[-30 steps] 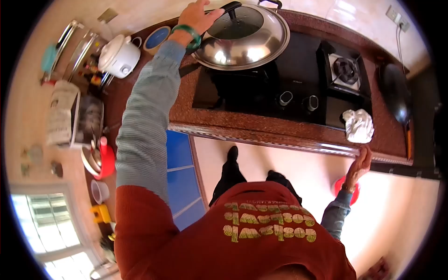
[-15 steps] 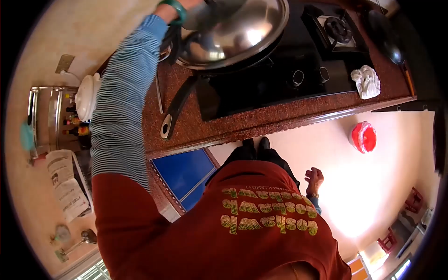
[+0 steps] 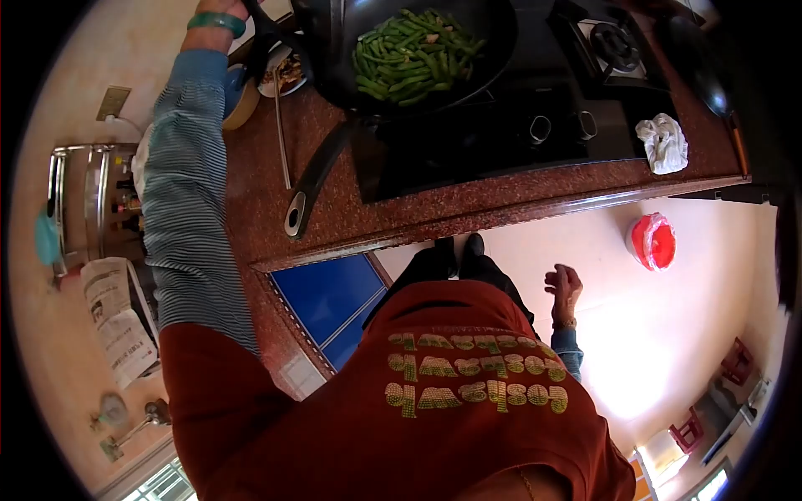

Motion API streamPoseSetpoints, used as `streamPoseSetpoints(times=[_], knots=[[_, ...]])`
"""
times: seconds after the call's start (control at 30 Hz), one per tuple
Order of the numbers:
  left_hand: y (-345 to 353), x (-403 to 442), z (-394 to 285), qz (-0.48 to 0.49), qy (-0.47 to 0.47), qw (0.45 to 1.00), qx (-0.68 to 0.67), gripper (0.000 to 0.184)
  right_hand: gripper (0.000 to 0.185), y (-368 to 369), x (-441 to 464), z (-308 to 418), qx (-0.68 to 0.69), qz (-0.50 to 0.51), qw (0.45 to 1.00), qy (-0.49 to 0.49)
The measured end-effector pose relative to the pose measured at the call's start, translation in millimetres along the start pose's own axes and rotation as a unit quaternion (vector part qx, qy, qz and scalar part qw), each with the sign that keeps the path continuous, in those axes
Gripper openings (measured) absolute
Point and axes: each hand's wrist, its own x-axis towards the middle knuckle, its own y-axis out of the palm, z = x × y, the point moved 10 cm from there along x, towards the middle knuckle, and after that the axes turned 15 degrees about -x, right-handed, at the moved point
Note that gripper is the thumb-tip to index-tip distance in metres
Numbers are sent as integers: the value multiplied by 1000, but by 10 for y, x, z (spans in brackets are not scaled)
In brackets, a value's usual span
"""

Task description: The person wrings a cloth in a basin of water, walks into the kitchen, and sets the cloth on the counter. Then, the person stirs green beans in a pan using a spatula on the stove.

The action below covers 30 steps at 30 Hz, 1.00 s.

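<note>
Your left grip (image 3: 221,7) is cut by the edge – I cannot tell its hold; be gentle near the pan (image 3: 499,42) of beans (image 3: 413,63), to its right. Your right grip (image 3: 566,288) hangs half-open, empty.

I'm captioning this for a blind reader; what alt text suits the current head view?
Green beans lie in a dark wok on a black stove. The person's left hand is partly cropped at the top; the right hand hangs empty, fingers partly curled.
</note>
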Motion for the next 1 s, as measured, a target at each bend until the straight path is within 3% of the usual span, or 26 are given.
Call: streamPoseSetpoints(times=[0.03, 0.1, 0.13, 0.17, 0.2, 0.23, 0.27, 0.3, 0.33, 0.37, 0.43, 0.5, 0.57, 0.7, 0.77, 0.8, 0.87, 0.9, 0.97, 1.0], knots=[[-70, -59, 85, -1, -1, 1000, 0, 18, 27, 110, -25, 208, -11, 25, 999, -29], [-254, -252, 189, -10, 2, 990, -142, 22, 25, 300, -49, 447, -14, 59, 996, -71], [-523, -365, 72, -161, 103, 978, -81, 28, 25, 410, -59, 563, -22, 70, 993, -97], [-534, -493, -17, -168, 203, 958, -111, 30, 24, 533, -51, 689, -29, 81, 988, -126], [-724, -656, -158, -185, 278, 938, 98, 30, 23, 606, -57, 741, -34, 84, 985, -144], [-888, -765, -232, -195, 336, 871, 301, 31, 23, 679, -71, 784, -35, 91, 984, -152], [-1191, -724, -225, -200, 340, 867, 305, 31, 23, 720, -94, 815, -31, 87, 984, -152], [-1702, -654, -163, -208, 339, 915, 73, 31, 23, 774, -121, 825, -28, 83, 985, -149], [-1968, -675, -122, -203, 318, 912, -163, 31, 22, 819, -166, 857, -30, 76, 984, -159], [-1732, -509, 39, -1, 80, 915, -396, 37, 22, 859, -198, 861, -28, 66, 985, -159], [-2452, -781, -162, -228, 159, 883, -378, 33, 23, 962, -292, 855, -11, 50, 987, -149], [-2806, -1036, -541, -260, 236, 894, -278, 30, 23, 1093, -431, 902, -5, 41, 989, -141], [-2698, -1452, -857, -356, 339, 860, -136, 21, 23, 1393, -649, 1024, -35, 105, 985, -131], [-3148, -1685, -931, -441, 393, 805, -48, 31, 24, 2339, -1119, 1569, -94, 256, 941, -203], [-3456, -1675, -1007, -436, 454, 773, 78, 34, 17, 2971, -1473, 2037, -87, 336, 916, -200], [-3620, -1661, -957, -461, 431, 765, 126, 36, 18, 3327, -1477, 2084, -48, 363, 897, -247], [-3597, -1594, -876, -424, 458, 771, 122, 36, 25, 3889, -1588, 2492, -94, 335, 854, -387], [-3544, -1580, -853, -389, 488, 772, 120, 37, 31, 4151, -1727, 2838, -180, 277, 816, -475], [-3637, -1575, -757, -413, 472, 763, 156, 34, 50, 4617, -1689, 3052, -214, 155, 800, -539], [-3643, -1576, -727, -417, 475, 749, 198, 33, 59, 4812, -1653, 3121, -256, 124, 802, -525]])
